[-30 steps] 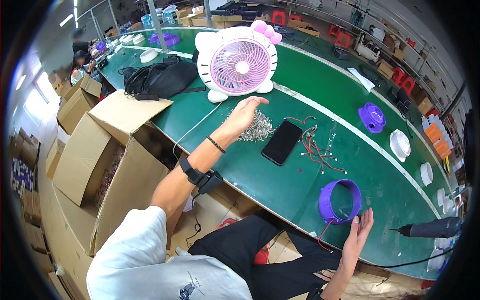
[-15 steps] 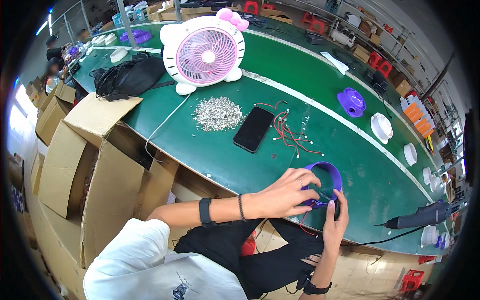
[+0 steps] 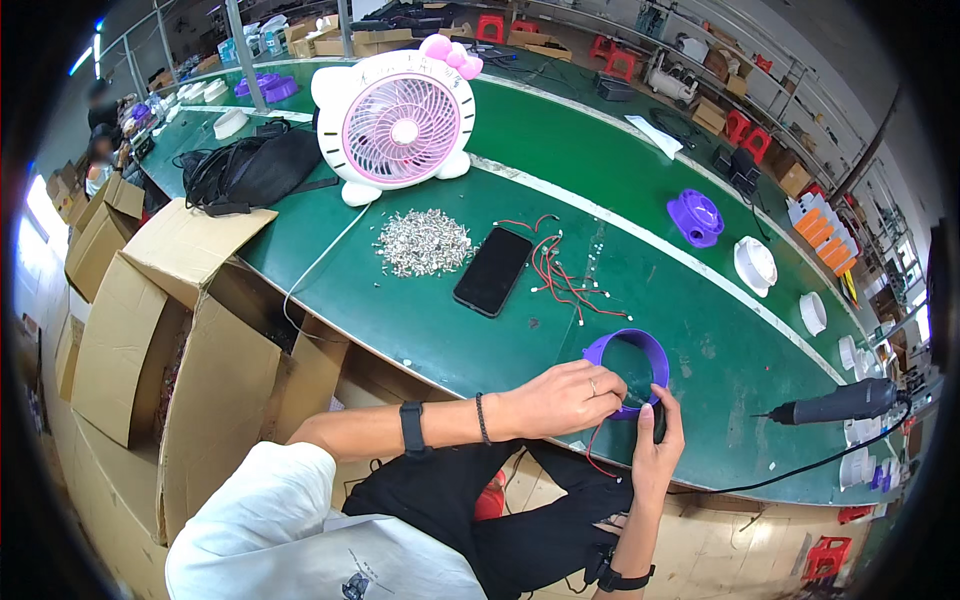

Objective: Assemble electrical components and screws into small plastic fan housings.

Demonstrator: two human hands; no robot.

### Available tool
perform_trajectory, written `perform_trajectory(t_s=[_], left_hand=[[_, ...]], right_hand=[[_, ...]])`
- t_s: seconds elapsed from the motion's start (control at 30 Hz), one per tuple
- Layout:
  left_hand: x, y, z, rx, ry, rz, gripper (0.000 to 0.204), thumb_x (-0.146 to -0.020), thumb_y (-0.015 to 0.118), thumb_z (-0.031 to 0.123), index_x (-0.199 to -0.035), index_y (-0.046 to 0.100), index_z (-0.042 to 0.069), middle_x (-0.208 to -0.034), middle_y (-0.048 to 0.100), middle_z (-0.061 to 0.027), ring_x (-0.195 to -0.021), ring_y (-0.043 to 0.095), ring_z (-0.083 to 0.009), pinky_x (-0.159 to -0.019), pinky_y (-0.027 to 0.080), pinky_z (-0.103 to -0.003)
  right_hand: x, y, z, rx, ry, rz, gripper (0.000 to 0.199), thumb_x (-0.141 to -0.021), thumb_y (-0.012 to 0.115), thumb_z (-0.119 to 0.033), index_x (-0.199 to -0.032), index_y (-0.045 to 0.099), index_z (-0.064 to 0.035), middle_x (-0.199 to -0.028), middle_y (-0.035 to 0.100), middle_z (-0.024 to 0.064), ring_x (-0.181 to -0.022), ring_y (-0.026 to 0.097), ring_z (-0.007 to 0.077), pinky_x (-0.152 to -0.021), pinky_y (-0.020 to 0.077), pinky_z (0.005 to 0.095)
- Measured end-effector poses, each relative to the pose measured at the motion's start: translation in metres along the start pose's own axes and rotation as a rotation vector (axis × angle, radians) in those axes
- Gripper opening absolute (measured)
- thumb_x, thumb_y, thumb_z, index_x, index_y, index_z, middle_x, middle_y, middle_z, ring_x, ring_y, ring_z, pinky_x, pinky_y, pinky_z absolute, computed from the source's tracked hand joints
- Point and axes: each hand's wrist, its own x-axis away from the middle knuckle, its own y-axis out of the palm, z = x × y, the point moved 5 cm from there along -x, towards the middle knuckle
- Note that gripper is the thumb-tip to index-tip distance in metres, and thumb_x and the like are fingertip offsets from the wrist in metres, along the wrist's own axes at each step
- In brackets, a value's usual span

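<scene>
Clock places here are taken around the purple ring. At the far left, towards 9 o'clock, a cardboard box stands open beside the counter. Between 10 and 11, well apart, there is the white fan with pink grille. Nearer, at 10, lie a pile of small metal pieces and then a black phone. The left hand is at 7 to 8 o'clock, its fingers bent together at the ring's near rim – what they pinch, I cannot tell. Loose red wires lie at 11. One red wire hangs from the ring at 7. The purple ring itself rests near the counter's edge, and the right hand grips its wall at 5.

The step seems to be finger work around this wire's exit; the next move, I judge, calls for a steady ring and free wire. A purple base sits at 1, a screwdriver at 3.
</scene>
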Motion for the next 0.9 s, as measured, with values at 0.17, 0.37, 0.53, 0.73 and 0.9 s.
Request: perform_trajectory(t_s=[0.17,0.37,0.53,0.73,0.9], left_hand=[[-0.003,0.001,-0.005,0.069,-0.053,-0.055,0.01,-0.087,0.071,0.012,-0.096,0.068,0.008,-0.108,0.066,-0.0033,-0.102,0.064,-0.0213,-0.091,0.048,-0.035],[-0.011,-0.009,-0.011,0.229,-0.123,-0.128,0.011,-0.092,0.068,0.014,-0.098,0.067,0.005,-0.107,0.062,-0.0068,-0.096,0.062,-0.0262,-0.09,0.045,-0.04],[-0.012,-0.007,-0.01,0.265,-0.165,-0.169,0.009,-0.092,0.069,0.015,-0.098,0.068,0.008,-0.108,0.064,-0.0062,-0.1,0.064,-0.0247,-0.091,0.045,-0.039],[-0.009,-0.001,-0.006,0.025,-0.03,-0.118,0.015,-0.088,0.071,0.017,-0.1,0.069,0.009,-0.1,0.066,-0.0037,-0.097,0.065,-0.0224,-0.09,0.048,-0.036],[-0.009,-0.006,-0.006,0.014,0.019,-0.102,0.018,-0.088,0.072,0.016,-0.104,0.071,0.008,-0.102,0.072,-0.0039,-0.097,0.069,-0.0212,-0.089,0.051,-0.036]], right_hand=[[-0.001,-0.001,-0.002,-0.015,0.013,-0.001,0.03,-0.101,0.064,-0.019,-0.125,0.066,-0.0011,-0.135,0.064,0.0236,-0.126,0.061,0.0323,-0.108,0.0436,0.0397],[-0.001,0.0,-0.004,-0.035,0.049,-0.017,0.029,-0.101,0.064,-0.017,-0.124,0.066,-0.0007,-0.135,0.064,0.0239,-0.127,0.06,0.0323,-0.109,0.0434,0.0398],[-0.001,-0.001,-0.001,-0.02,0.034,0.006,0.028,-0.1,0.064,-0.016,-0.124,0.066,-0.0008,-0.137,0.063,0.0251,-0.129,0.059,0.0331,-0.11,0.0425,0.0403],[-0.001,0.0,-0.002,-0.01,0.015,0.013,0.027,-0.1,0.065,-0.015,-0.124,0.066,-0.0021,-0.136,0.064,0.0244,-0.128,0.06,0.033,-0.11,0.0425,0.0404],[-0.001,-0.001,0.0,-0.009,0.013,0.011,0.028,-0.099,0.066,-0.015,-0.124,0.066,-0.0025,-0.133,0.065,0.0226,-0.126,0.061,0.032,-0.109,0.0436,0.04]])
